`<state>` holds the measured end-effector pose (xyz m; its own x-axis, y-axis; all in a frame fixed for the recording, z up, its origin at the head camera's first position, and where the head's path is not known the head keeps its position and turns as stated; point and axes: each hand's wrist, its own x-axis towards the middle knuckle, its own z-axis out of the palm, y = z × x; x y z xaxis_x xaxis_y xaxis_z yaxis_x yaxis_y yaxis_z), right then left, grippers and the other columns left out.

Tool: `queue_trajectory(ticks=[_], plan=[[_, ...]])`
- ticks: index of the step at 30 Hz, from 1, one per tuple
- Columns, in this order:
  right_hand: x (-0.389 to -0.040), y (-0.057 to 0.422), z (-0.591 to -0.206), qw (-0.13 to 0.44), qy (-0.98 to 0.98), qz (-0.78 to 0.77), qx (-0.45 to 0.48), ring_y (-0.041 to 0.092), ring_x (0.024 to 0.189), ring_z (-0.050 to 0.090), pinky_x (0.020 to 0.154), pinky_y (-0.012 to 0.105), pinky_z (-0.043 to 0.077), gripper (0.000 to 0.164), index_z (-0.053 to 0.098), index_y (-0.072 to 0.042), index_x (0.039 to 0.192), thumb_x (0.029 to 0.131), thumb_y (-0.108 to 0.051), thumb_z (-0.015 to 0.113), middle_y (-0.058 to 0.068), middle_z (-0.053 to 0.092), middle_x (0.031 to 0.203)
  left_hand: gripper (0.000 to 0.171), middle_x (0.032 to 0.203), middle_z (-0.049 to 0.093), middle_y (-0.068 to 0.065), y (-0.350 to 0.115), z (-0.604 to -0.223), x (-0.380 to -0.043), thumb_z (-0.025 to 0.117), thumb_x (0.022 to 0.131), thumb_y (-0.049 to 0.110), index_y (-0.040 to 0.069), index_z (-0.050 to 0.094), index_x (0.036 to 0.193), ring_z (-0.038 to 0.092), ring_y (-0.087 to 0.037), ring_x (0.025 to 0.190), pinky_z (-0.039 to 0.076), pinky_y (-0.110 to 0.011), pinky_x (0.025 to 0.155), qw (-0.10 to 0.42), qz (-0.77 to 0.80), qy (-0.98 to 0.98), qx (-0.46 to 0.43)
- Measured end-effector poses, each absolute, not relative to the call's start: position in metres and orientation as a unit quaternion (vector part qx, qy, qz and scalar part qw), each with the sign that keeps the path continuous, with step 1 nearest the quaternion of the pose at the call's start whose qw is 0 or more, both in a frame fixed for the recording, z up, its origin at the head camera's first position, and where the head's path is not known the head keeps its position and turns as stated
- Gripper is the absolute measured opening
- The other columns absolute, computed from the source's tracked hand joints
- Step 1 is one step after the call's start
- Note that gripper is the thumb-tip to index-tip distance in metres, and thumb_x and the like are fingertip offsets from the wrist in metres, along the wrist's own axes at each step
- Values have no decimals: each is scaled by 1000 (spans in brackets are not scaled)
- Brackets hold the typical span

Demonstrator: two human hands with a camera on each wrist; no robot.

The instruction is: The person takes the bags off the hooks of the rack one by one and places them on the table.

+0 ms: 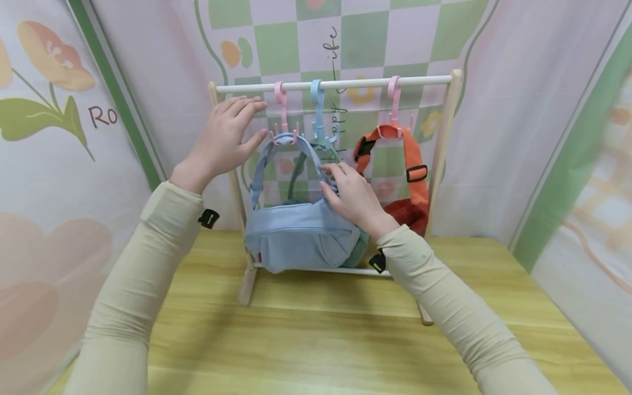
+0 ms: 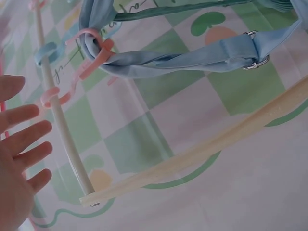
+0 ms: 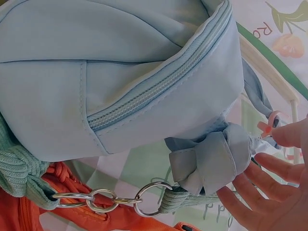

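A light-blue bag [image 1: 301, 233] hangs by its strap [image 1: 258, 178] from the left pink hook [image 1: 282, 107] on a rack. My left hand [image 1: 222, 137] is beside that hook, fingers extended and holding nothing. In the left wrist view its fingers are spread, apart from the white rod [image 2: 70, 149]. My right hand [image 1: 356, 197] is at the right side of the bag's strap. The right wrist view has its slightly bent fingers against the gathered blue strap end [image 3: 211, 161], without gripping it. Behind the blue bag, a green bag [image 1: 356, 252] is mostly hidden.
A blue hook [image 1: 317, 109] hangs mid-rod. Farther right, another pink hook [image 1: 394, 101] carries an orange-red bag [image 1: 415, 175]. The rack's wooden posts [image 1: 443, 137] stand on a wood-grain table [image 1: 321, 345]. Behind it is a patterned cloth [image 1: 365, 41].
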<state>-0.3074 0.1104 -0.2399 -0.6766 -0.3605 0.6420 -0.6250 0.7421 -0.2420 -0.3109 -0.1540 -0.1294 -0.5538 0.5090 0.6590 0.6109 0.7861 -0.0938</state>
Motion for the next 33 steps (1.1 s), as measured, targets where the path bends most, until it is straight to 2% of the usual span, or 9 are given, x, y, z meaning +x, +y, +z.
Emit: queue_trajectory(ticks=[7, 19, 24, 33], plan=[[-310, 108, -239, 298, -885, 241, 265, 25, 98, 61, 81, 41, 53, 33, 57, -7, 123, 96, -27, 53, 12, 61, 113, 46, 142, 47, -11, -152, -121, -314, 51, 97, 31, 7, 47, 136, 37, -30, 134, 24, -45, 114, 362, -72, -872, -321], [-311, 103, -237, 297, -886, 266, 238, 26, 99, 64, 82, 42, 53, 30, 58, -8, 120, 96, -26, 54, 11, 63, 107, 48, 144, 45, -9, -147, -106, -321, 50, 97, 32, 11, 44, 139, 35, -30, 136, 24, -47, 113, 339, -64, -888, -303], [-313, 102, -236, 297, -888, 264, 230, 25, 97, 64, 79, 42, 54, 30, 58, -8, 120, 96, -26, 54, 10, 64, 105, 47, 142, 47, -9, -146, -101, -324, 50, 97, 32, 11, 44, 138, 36, -30, 134, 26, -49, 110, 334, -63, -891, -302], [-316, 102, -234, 294, -889, 266, 231, 26, 94, 64, 73, 42, 54, 31, 58, -8, 120, 96, -27, 53, 12, 65, 103, 48, 145, 44, -8, -145, -92, -328, 46, 99, 33, 12, 39, 142, 33, -30, 137, 24, -52, 112, 304, -62, -903, -297]])
